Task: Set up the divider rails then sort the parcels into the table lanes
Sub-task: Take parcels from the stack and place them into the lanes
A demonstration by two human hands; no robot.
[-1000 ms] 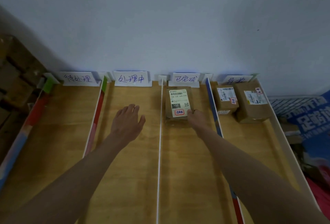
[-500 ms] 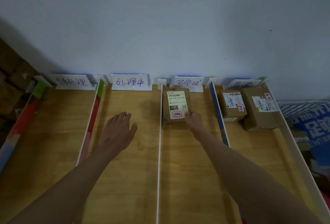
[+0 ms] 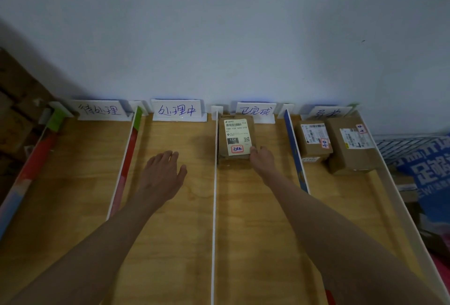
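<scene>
A brown parcel (image 3: 235,138) with a white shipping label and a red-framed sticker lies at the far end of the third lane, close against the white middle rail (image 3: 214,197). My right hand (image 3: 261,160) holds its near right corner, thumb on top. My left hand (image 3: 162,174) hovers flat, fingers spread, over the second lane. Two more brown parcels (image 3: 314,141) (image 3: 350,145) sit side by side in the fourth lane. A red and green rail (image 3: 126,158) and a blue rail (image 3: 293,151) separate the other lanes.
Four handwritten signs stand along the wall, among them the second lane's sign (image 3: 179,111) and the third lane's sign (image 3: 255,111). A multicoloured rail (image 3: 29,175) borders the left edge, a white rail (image 3: 399,195) the right. Cartons are stacked at left, blue packaging at right.
My right hand has nudged the parcel slightly left, closer to the white rail. My left hand has drifted a little back and left. The view shifted slightly.
</scene>
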